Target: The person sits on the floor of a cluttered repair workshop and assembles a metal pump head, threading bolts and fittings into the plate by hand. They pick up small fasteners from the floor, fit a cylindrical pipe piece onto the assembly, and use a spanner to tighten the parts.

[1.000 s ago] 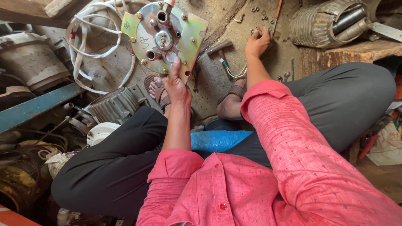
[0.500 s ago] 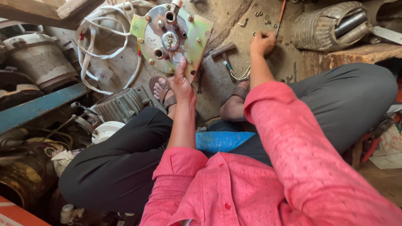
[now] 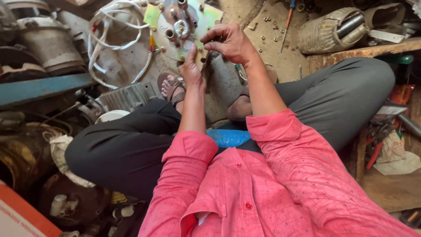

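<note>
Motor end plate (image 3: pixel 175 24), round, pale green and studded with metal fittings, lies on the dirt floor (image 3: pixel 280 57) in front of the seated person's crossed legs. Their left hand (image 3: pixel 191 70) rests fingertips on its near edge. Their right hand (image 3: pixel 230 41), a moment ago out among the loose bolts (image 3: pixel 267 19), now hovers over the plate, fingertips pinched together; whether they hold anything is unclear.

One camera only, worn on the seated person's head, looking steeply down over the pink shirt front and crossed legs toward the dusty workshop floor (image 3: pixel 272 57) ahead. It sits close; both forearms fill the middle.
</note>
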